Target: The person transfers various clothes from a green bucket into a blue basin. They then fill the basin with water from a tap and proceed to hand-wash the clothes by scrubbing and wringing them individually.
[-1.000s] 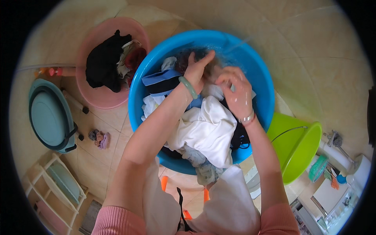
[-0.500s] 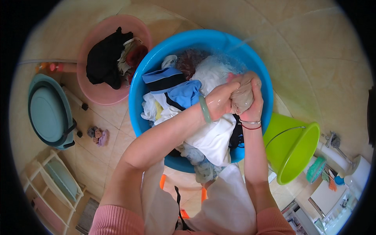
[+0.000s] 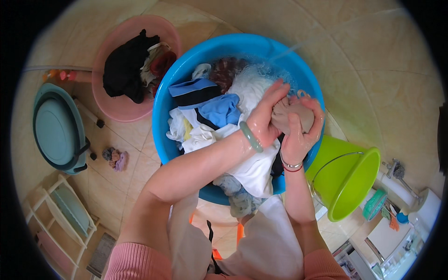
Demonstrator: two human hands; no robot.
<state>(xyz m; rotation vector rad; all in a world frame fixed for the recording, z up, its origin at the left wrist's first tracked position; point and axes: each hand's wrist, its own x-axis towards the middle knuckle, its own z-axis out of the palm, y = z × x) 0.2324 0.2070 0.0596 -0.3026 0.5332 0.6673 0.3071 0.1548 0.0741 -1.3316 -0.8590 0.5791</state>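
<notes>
The small beige cloth (image 3: 291,116), bunched over the blue basin (image 3: 186,60) of wet laundry, feels to me soft, limp, heavy with water and probably slippery, so my left hand (image 3: 263,123) and right hand (image 3: 301,135) clamp its bulk in a tight grip.

My hands cover most of the beige cloth (image 3: 294,116), so I cannot tell what garment it is. My left forearm hides part of the white laundry (image 3: 254,170) at the blue basin's (image 3: 186,65) near rim.
</notes>
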